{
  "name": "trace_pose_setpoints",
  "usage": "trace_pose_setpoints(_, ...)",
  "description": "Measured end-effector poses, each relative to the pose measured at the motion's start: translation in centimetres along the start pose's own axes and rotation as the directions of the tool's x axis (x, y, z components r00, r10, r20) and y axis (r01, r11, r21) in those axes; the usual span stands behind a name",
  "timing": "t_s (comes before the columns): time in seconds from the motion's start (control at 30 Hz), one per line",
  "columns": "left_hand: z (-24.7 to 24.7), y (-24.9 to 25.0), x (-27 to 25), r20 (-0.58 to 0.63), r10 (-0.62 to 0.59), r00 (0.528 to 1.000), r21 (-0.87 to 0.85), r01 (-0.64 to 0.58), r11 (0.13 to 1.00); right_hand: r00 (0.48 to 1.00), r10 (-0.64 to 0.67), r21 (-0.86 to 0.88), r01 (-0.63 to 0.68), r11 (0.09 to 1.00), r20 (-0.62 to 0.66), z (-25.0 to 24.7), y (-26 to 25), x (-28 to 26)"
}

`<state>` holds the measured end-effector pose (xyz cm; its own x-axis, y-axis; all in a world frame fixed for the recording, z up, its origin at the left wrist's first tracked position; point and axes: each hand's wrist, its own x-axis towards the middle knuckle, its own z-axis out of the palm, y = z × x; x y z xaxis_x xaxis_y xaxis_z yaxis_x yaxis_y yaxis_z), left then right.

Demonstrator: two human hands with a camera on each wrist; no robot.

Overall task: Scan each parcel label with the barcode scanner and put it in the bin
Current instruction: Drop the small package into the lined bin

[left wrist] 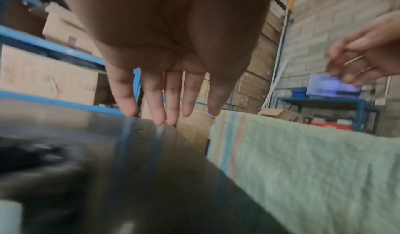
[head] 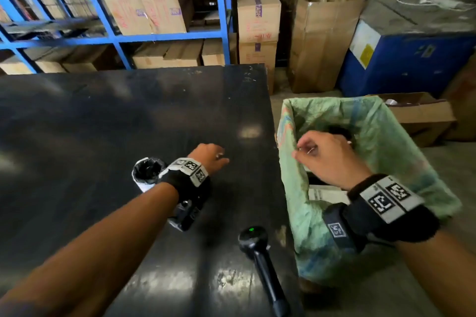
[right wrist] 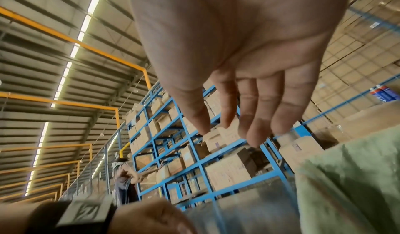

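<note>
The black barcode scanner [head: 260, 257] lies on the black table [head: 128, 116] near its front right corner, with a green light lit on its head. Right of the table stands the bin [head: 381, 152], lined with a green woven sack [left wrist: 314, 172]. A parcel with a white label [head: 325, 194] lies inside it. My right hand [head: 323, 156] hovers over the bin's mouth, fingers relaxed and empty [right wrist: 242, 128]. Above the table's middle is my left hand [head: 212, 154], fingers straight [left wrist: 164, 116], holding nothing. A small round parcel of black plastic with white wrap [head: 148, 174] stands beside my left wrist.
Blue shelving [head: 164, 36] with cardboard boxes runs behind the table. More cartons [head: 322, 38] and a blue machine [head: 412, 54] stand behind the bin, and an open carton [head: 422, 116] sits on the floor to its right. Another person [right wrist: 124, 181] works far off.
</note>
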<state>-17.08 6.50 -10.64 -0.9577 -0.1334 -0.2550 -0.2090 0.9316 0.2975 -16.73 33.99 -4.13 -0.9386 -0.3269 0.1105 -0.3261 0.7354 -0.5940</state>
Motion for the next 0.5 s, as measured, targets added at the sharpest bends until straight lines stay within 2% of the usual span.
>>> trace_pose_setpoints(0.1,-1.7,-4.9,-1.5,-0.011,-0.026,1.0,0.1,0.027,0.995,0.996,0.024,-0.045,-0.02,0.999,0.091,4.0,-2.1,-3.2)
trace_pose_setpoints(0.17,-1.7,-7.2,-2.7,0.043,0.006,0.999,0.121,-0.011,0.993,0.979,0.085,-0.18,-0.051,0.982,0.187,6.9,-2.9,-4.8)
trace_pose_setpoints(0.23,-0.9,-8.7,-3.5,0.105,0.015,0.994,0.204,-0.036,0.978,0.929,0.205,-0.293,-0.113,0.949,0.307,9.5,-3.1,-6.2)
trace_pose_setpoints(0.33,0.7,-10.1,-4.2,0.162,0.028,0.986,0.295,-0.076,0.953,0.824,0.386,-0.377,-0.23,0.897,0.414,12.3,-2.3,-7.7)
trace_pose_setpoints(0.5,1.9,-10.6,-4.0,0.128,0.037,0.991,0.353,-0.08,0.932,0.728,0.503,-0.353,-0.368,0.86,0.467,15.0,-2.1,-10.6)
